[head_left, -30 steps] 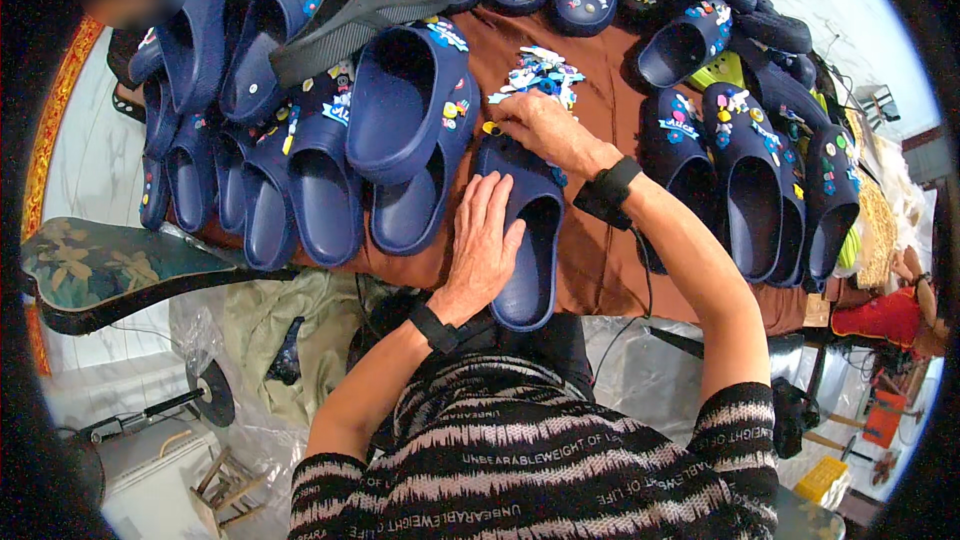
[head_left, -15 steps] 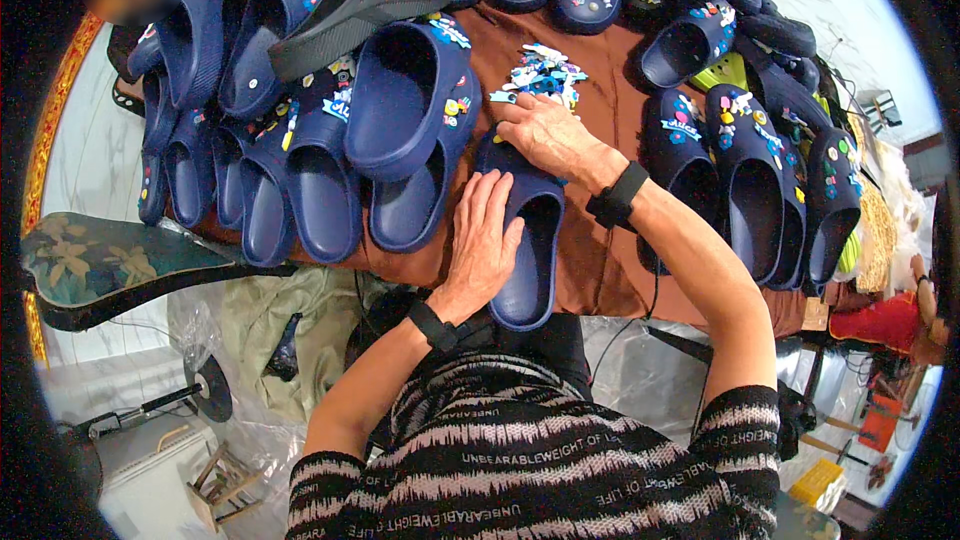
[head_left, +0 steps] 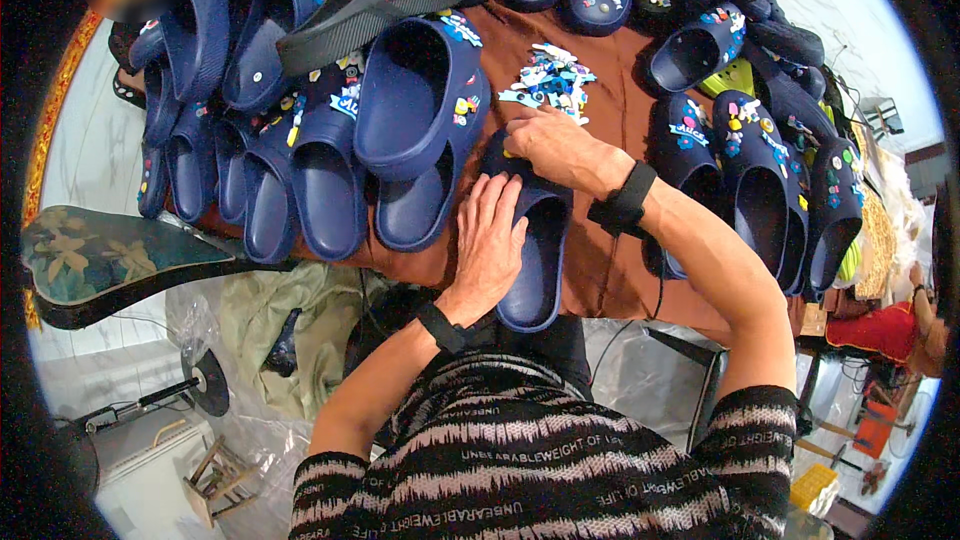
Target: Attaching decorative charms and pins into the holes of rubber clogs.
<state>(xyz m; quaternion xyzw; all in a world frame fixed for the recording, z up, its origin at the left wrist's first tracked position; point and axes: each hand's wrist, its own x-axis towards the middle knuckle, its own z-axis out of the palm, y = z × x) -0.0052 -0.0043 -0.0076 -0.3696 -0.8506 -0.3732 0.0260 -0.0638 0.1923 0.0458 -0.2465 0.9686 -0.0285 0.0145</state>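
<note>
Left hand (head_left: 488, 245): fingers extended, laid flat on the left side of a navy-blue foam clog (head_left: 533, 285). Right hand (head_left: 562, 150): apart from the left, fingers bent over the clog's toe; grip cannot be told. Clog lies toe-away on brown cloth (head_left: 622, 75); just beyond, a heap of small blue-and-white charms (head_left: 550, 78). Decorated navy clogs (head_left: 330, 200) flank both sides.

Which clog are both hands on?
The navy, round-heeled, rubbery-looking clog front centre: bare left hand against its left side, bare right hand over its toe; neither touches another.
</note>
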